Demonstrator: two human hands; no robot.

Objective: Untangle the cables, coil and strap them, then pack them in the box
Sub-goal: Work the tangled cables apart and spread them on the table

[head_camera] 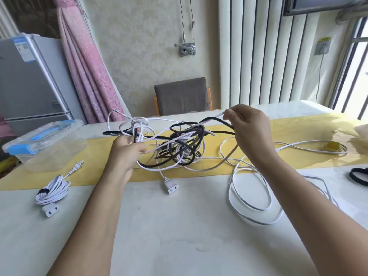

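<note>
**A:** Which step is this?

**B:** Untangling, I'd judge. On the bench [179, 226] the box [45, 144] stands far left with its lid on. The tangle [179, 144] of black and white cables is held between the hands over the yellow runner [298, 136]. A loose white cable [249, 196] lies in open loops to its right. One coiled cable [52, 191] lies strapped near the box, so the job looks barely begun.

**A:** And the hands?

**B:** The left hand [127, 154] grips a bunch of strands at the tangle's left side. The right hand [251, 126] pinches a single white strand raised from its upper right.

**A:** What does the next move call for?

**B:** Probably drawing that strand out while the left hand holds the mass steady. It should be slow, or the knot may tighten. The socket end [169, 186] hanging below the tangle will have to be fed back through somewhere.

**A:** Anything you can't make out?

**B:** I can't follow the pinched strand's path inside the knot. The left fingers are behind the hand. A black strap [358, 176] is cut off at the right edge. I can't tell whether the box is latched.
</note>
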